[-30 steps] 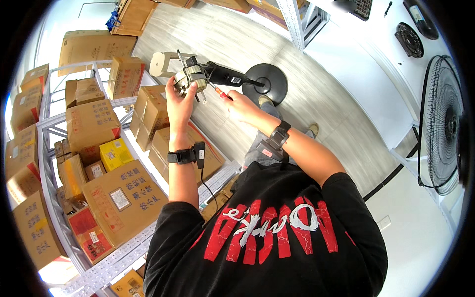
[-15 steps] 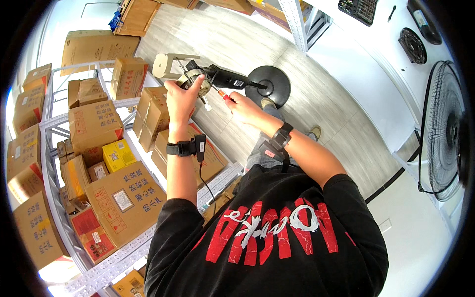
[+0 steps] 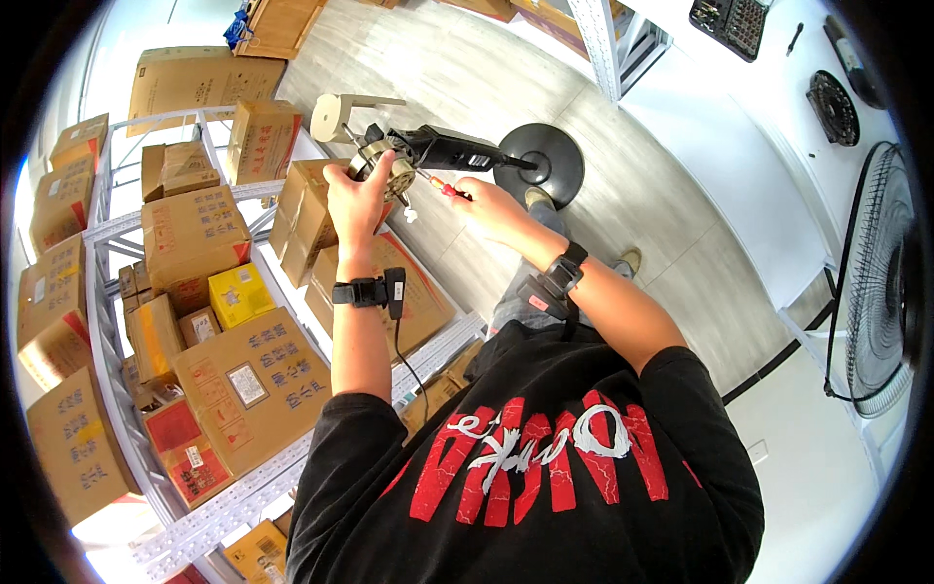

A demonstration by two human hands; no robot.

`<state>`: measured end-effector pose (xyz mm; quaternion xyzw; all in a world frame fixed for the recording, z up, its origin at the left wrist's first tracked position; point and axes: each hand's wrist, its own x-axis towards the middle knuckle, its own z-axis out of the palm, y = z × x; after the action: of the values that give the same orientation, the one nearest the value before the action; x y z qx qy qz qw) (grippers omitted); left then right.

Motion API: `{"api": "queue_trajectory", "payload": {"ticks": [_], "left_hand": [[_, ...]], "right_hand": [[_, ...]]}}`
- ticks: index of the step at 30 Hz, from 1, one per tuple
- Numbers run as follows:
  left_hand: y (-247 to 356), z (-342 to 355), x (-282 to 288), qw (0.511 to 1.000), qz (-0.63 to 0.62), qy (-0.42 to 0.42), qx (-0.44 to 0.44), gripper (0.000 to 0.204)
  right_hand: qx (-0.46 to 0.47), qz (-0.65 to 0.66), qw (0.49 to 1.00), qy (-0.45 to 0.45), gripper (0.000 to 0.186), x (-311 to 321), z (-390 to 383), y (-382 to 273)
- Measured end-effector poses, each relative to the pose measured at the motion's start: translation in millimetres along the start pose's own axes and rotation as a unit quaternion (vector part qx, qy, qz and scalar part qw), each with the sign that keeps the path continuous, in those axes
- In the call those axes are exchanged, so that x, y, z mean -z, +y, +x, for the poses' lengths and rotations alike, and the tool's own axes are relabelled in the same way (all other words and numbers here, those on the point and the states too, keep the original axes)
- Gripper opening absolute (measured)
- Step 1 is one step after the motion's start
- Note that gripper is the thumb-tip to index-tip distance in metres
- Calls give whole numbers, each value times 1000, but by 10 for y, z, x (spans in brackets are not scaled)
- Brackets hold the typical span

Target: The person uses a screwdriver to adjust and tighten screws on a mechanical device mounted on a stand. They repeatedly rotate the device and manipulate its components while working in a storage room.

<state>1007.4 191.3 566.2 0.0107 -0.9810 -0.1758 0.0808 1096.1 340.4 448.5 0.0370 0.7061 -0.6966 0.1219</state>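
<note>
While left hand [image 3: 356,206] clasps metal motor [image 3: 401,176], thumb on near side, other fingers partly hidden, right hand [image 3: 489,210] holds red screwdriver [image 3: 447,188], fingers closed round handle, shaft pointing toward motor; tip contact unclear. Motor at end of black stand column [image 3: 449,149], round black base [image 3: 562,161] on floor [image 3: 681,258]. Cardboard boxes [image 3: 258,384] at left.

Motor [image 3: 400,177]: in the left grip [image 3: 356,201]. Screwdriver [image 3: 448,189]: in the right grip [image 3: 489,209], at the motor's right. Pedestal base [image 3: 561,167]: on the floor [image 3: 671,243], ahead. Shelf [image 3: 195,522] with cartons [image 3: 277,394]: left. Bench [image 3: 778,83]: right; tool case [image 3: 732,26] apparently near its left edge.
</note>
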Motion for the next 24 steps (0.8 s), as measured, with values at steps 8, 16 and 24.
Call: {"api": "queue_trajectory", "payload": {"ticks": [8, 16, 24], "left_hand": [[29, 5, -30, 1000, -1, 1, -1, 66], [112, -38, -22, 1000, -21, -6, 17, 65], [157, -51, -49, 1000, -12, 1, 29, 64]], "right_hand": [[23, 41, 998, 39, 30, -78, 0, 59], [8, 34, 999, 28, 30, -10, 21, 51], [2, 38, 999, 21, 33, -20, 44, 93]]}}
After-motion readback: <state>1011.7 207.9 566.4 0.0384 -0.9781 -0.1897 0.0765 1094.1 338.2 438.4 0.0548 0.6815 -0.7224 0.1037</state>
